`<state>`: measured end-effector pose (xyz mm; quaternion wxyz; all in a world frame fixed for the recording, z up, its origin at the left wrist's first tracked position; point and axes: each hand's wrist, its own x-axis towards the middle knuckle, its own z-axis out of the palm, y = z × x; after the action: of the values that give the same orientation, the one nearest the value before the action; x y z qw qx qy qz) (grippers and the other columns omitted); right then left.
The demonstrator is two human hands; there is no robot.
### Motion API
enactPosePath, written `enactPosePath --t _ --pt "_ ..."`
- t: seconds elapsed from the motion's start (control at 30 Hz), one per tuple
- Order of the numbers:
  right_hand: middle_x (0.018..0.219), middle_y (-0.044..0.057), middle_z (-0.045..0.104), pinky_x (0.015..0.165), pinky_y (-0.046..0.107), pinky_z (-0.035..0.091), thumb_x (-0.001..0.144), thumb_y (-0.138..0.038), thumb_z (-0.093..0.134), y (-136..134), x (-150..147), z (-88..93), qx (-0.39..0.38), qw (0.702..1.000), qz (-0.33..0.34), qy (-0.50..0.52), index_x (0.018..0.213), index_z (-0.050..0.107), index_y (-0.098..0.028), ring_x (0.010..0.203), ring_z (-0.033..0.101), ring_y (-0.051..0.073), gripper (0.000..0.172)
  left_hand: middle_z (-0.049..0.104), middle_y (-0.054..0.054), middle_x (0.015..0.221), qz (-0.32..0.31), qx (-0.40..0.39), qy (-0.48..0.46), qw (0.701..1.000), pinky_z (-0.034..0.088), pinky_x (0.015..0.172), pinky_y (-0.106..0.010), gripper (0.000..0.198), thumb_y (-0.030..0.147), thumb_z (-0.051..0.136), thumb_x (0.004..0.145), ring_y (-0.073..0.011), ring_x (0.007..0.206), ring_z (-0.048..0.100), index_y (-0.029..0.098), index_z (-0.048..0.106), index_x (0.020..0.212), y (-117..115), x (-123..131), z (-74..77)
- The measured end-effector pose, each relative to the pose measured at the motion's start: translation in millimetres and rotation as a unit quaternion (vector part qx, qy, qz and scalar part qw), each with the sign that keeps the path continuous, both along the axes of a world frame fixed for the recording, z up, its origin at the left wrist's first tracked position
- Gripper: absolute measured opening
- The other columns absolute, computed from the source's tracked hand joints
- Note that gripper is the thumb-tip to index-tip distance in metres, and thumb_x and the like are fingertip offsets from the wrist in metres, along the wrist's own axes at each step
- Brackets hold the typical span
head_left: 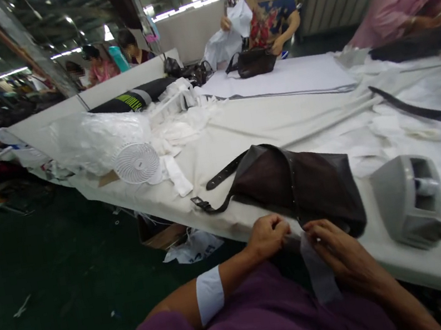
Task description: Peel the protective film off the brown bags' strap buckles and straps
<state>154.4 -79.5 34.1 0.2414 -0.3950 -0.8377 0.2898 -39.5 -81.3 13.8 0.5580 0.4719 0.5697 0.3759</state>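
Note:
A dark brown leather bag (265, 177) lies flat at the table's front edge, a studded strap running across it. Its loose strap end with the buckle (200, 204) points left. My left hand (269, 234) is closed, its thumb and fingers pressed together just in front of the bag; what they hold, if anything, is hidden. Beside it my right hand (338, 246) is closed on a thin whitish strip (319, 272), which hangs down toward my lap. The right fingertips are close to the bag's lower edge; whether they touch it, I cannot tell.
A grey tape dispenser (402, 202) stands right of the bag. To the left are a white fan (136, 164) and a heap of clear plastic (93, 138). Another strap (427, 111) lies at right. Across the table a person (269, 16) handles white sheeting near a dark bag (256, 62).

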Motion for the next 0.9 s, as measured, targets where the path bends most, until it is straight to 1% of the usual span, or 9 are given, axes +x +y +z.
enactPosePath --t 0.1,0.2,0.27,0.33,0.47,0.57,0.63,0.77,0.9 --pt "0.077 0.003 0.058 0.065 0.027 0.044 0.090 -0.022 0.037 -9 -16 -10.0 -0.077 0.997 0.029 -0.007 0.083 0.050 -0.022 0.070 0.056 0.016 0.015 0.059 0.000 0.066 0.096 0.068 0.074 0.990 0.041 0.053 -0.020 0.012 0.024 0.054 0.077 -0.0094 0.058 0.052 0.017 0.063 0.079 -5 -42 -0.4" --pt "0.071 0.000 0.055 0.062 0.024 0.041 0.090 -0.020 0.035 -13 -38 -27.6 -0.119 0.991 0.068 0.000 0.080 0.047 -0.021 0.066 0.052 0.013 0.016 0.062 -0.004 0.086 0.198 -0.017 -0.055 0.978 0.045 0.056 -0.023 0.014 0.015 0.053 0.076 -0.0105 0.062 0.056 0.015 0.061 0.088 1 -67 -6.9" --pt "0.071 0.000 0.055 0.064 0.024 0.041 0.089 -0.019 0.036 -6 -48 -40.7 -0.109 0.991 0.075 0.007 0.079 0.048 -0.021 0.066 0.052 0.013 0.016 0.061 -0.006 0.087 0.236 -0.097 -0.208 0.944 0.047 0.058 -0.024 0.013 0.010 0.055 0.075 -0.0113 0.065 0.059 0.013 0.056 0.088 13 -70 -14.0" --pt "0.073 0.000 0.055 0.066 0.025 0.041 0.089 -0.018 0.037 11 -49 -50.6 -0.078 0.995 0.062 0.007 0.080 0.049 -0.020 0.069 0.053 0.014 0.015 0.059 -0.005 0.076 0.254 -0.146 -0.306 0.906 0.047 0.059 -0.022 0.009 0.006 0.055 0.076 -0.0126 0.067 0.062 0.013 0.051 0.080 31 -65 -21.4" --pt "0.078 0.002 0.055 0.070 0.026 0.041 0.088 -0.019 0.040 59 -28 -53.8 0.000 1.000 0.024 -0.006 0.082 0.052 -0.020 0.073 0.054 0.016 0.013 0.052 0.001 0.063 0.294 -0.168 -0.329 0.882 0.040 0.047 -0.018 0.013 0.007 0.051 0.081 -0.0105 0.054 0.058 0.017 0.045 0.076 66 -47 -33.2" --pt "0.080 0.003 0.055 0.071 0.028 0.041 0.087 -0.020 0.043 86 -8 -46.1 0.023 0.999 -0.013 -0.019 0.083 0.054 -0.020 0.074 0.054 0.016 0.011 0.053 0.003 0.063 0.288 -0.168 -0.329 0.884 0.031 0.040 -0.016 0.018 0.011 0.060 0.079 -0.0058 0.044 0.047 0.017 0.044 0.076 75 -29 -37.5" --pt "0.079 0.003 0.056 0.071 0.028 0.040 0.086 -0.019 0.045 90 0 -40.5 0.015 0.999 -0.039 -0.019 0.083 0.054 -0.020 0.074 0.053 0.016 0.010 0.058 0.000 0.068 0.256 -0.169 -0.345 0.887 0.033 0.039 -0.016 0.021 0.015 0.068 0.075 -0.0055 0.044 0.047 0.016 0.047 0.076 70 -16 -38.4" --pt "0.077 0.002 0.056 0.069 0.027 0.039 0.085 -0.017 0.048 70 2 -35.3 -0.020 0.999 -0.039 -0.024 0.082 0.054 -0.020 0.073 0.053 0.016 0.008 0.063 -0.003 0.074 0.188 -0.167 -0.418 0.873 0.049 0.053 -0.021 0.020 0.018 0.073 0.072 -0.0092 0.057 0.058 0.013 0.054 0.078 54 -1 -37.9" --pt "0.078 0.002 0.057 0.070 0.027 0.040 0.086 -0.016 0.047 44 2 -37.9 -0.045 0.998 -0.040 -0.032 0.081 0.055 -0.019 0.074 0.054 0.016 0.010 0.065 -0.004 0.082 0.141 -0.158 -0.476 0.853 0.052 0.061 -0.021 0.027 0.016 0.078 0.067 -0.0098 0.065 0.061 0.014 0.056 0.082 44 0 -37.8"
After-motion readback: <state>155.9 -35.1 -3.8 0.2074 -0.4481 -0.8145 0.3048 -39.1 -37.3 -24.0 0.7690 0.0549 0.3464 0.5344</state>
